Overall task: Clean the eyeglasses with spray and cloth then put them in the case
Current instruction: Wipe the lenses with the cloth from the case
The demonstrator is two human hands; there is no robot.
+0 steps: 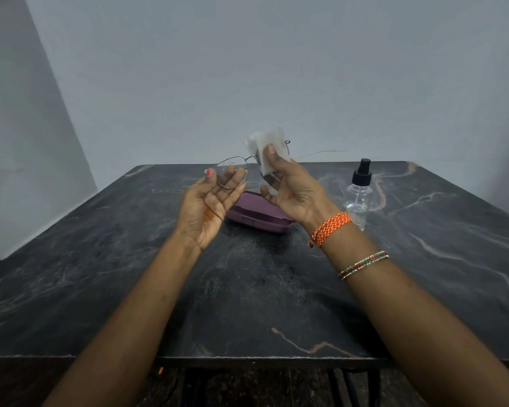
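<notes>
Thin metal-framed eyeglasses (231, 168) are held up above the table. My left hand (210, 207) holds the left lens rim, thumb on the outer edge and fingers behind the lens, which carries small droplets. My right hand (288, 189) pinches a white cloth (269, 148) around the right lens, thumb pressed on the cloth's near face. That lens is hidden by the cloth. A closed purple glasses case (257, 215) lies on the table below the hands. A clear spray bottle (357, 195) with a black pump top stands upright to the right of the case.
The dark marble-patterned table (247, 289) runs to a grey wall behind. Its near edge sits low in the view, with dark frame legs below. A thin wire (323, 153) lies along the far edge.
</notes>
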